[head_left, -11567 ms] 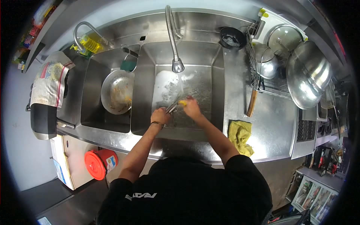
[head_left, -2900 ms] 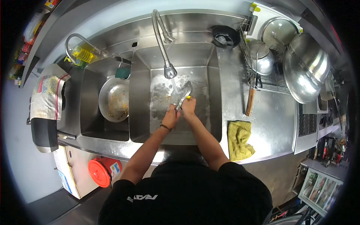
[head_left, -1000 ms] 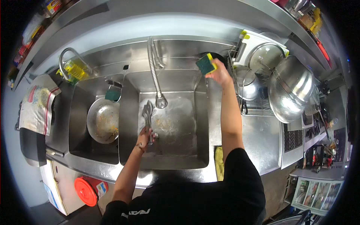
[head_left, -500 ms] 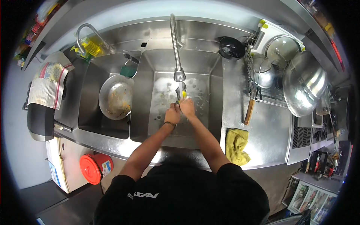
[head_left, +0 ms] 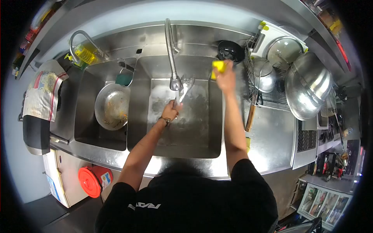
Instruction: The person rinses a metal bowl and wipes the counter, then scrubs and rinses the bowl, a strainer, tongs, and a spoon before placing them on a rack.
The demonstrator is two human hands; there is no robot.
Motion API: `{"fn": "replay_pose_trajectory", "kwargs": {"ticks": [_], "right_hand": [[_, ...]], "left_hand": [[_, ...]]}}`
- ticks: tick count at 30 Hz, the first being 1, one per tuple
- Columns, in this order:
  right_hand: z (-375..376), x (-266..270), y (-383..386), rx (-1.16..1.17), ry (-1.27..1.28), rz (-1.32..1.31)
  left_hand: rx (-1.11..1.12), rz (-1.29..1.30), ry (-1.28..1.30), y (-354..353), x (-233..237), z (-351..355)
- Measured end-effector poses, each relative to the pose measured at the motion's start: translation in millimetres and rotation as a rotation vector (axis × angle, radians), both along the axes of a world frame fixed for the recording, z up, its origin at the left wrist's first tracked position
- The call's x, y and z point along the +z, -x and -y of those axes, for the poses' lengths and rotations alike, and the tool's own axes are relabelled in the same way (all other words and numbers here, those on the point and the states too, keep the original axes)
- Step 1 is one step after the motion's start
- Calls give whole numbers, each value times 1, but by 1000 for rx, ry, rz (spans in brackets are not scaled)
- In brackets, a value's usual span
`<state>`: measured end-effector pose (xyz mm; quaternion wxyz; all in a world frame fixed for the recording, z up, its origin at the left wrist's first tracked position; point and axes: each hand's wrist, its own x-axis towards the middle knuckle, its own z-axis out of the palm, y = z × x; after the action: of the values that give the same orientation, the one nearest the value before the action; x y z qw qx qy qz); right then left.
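My left hand [head_left: 169,111] is closed around a shiny metal utensil [head_left: 188,86] whose exact kind is blurred. Water falls onto it from the spray faucet [head_left: 175,83], over the right basin of the sink [head_left: 182,146]. My right hand [head_left: 227,80] grips a yellow sponge [head_left: 218,66] above the basin's back right corner. Close beyond that hand sits a black bowl [head_left: 230,51] on the counter. Wet suds lie on the basin floor under the utensil.
The left basin [head_left: 87,128] holds a metal pan [head_left: 107,105] with food bits and a green scrub pad [head_left: 123,79]. At right, a wire rack [head_left: 272,99] carries pots and a large metal bowl [head_left: 307,85]. A wooden handle [head_left: 250,118] juts out.
My right hand has lifted away from the utensil, up and right, carrying the sponge toward the black bowl. The left hand keeps the utensil under the water. The camera view has shifted slightly.
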<state>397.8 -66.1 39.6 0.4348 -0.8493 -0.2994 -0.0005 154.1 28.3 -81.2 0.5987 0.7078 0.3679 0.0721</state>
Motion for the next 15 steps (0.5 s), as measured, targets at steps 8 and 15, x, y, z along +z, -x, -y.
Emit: {"fn": "replay_pose_trajectory", "kwargs": {"ticks": [8, 15], "right_hand": [[-36, -4, -115, -138, 260, 436], [-9, -88, 37, 86, -367, -224]], "left_hand": [[45, 138, -41, 3, 9, 17], [173, 173, 700, 45, 12, 37]]}}
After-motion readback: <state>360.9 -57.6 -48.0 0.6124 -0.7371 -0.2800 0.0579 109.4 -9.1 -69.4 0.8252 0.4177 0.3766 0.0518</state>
